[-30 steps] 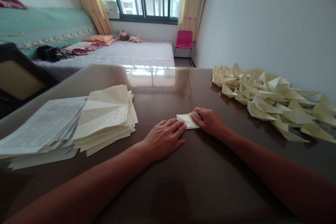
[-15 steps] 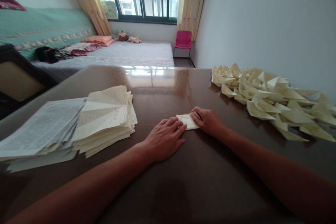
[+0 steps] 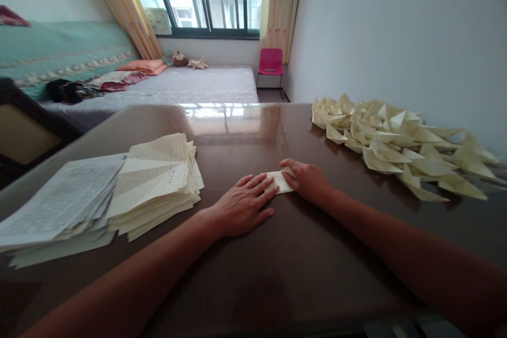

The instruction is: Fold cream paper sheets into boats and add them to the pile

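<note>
And here at the middle of the brown table (image 3: 237, 285), the small folded paper (image 3: 283, 182) lies flat between two bare hands, creamy and narrow against the glossy top. The left hand (image 3: 242, 207) is palm down, open rather than gripping, its fingertips laid over the left end of the paper while its thumb rests apart from it, nearer the person. Across from it, the right hand (image 3: 310, 179) has its fingers curled and is closed on the other end, thumb on top of the paper and forefinger at the far edge; the underside of that pinch is out of sight. Only a short pale strip shows between the two hands. Over to the left, a cream paper stack (image 3: 154, 169) sits with creases across its top sheet, and right against it, farther left, come the printed sheets (image 3: 67, 195), a loosely fanned pile crowded with text. Out on the right, what a crowd: the folded paper shapes (image 3: 382, 142), pointed and standing at all angles, bunched together near the pale wall (image 3: 396, 26). Beyond the table's far edge stretches the bed (image 3: 214, 82), with a pink chair (image 3: 271, 60) beside it, under a bright window (image 3: 217, 0).
</note>
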A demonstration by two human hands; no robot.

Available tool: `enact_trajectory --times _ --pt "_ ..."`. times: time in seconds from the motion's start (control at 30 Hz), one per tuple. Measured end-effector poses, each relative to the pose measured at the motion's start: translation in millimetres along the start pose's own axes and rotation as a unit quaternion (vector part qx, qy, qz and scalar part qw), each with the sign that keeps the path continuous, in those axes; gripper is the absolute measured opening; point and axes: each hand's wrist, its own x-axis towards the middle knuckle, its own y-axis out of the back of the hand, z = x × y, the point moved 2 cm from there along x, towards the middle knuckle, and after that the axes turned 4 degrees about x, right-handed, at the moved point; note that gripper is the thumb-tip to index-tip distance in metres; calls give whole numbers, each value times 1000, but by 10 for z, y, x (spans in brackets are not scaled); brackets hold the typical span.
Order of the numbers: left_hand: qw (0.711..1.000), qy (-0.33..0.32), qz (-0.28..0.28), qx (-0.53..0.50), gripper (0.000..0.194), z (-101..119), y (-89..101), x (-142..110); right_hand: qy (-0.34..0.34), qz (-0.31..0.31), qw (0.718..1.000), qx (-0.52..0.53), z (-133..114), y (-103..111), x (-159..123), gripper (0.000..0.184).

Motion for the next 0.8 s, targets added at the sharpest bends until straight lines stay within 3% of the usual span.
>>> enact_trajectory --times 0.23,0.33,0.47,0.6,0.8 --pt "1000 -9 -18 -5 54 -48 -16 -13 30 33 996 -81 -62 90 -28 27" --pt "1000 -8 -16 -8 54 -48 -27 -16 107 62 987 -101 -150 136 -76 32" --pt "1000 -13 -7 -5 51 -30 -21 -23 229 -20 973 -18 -335 70 -264 45" --pt "1000 -9 -16 -4 54 -29 -27 -26 194 -87 977 31 -368 15 -478 81" --pt "1000 -13 -23 -1 55 -77 -21 -46 153 -114 981 -21 -242 74 -649 84"
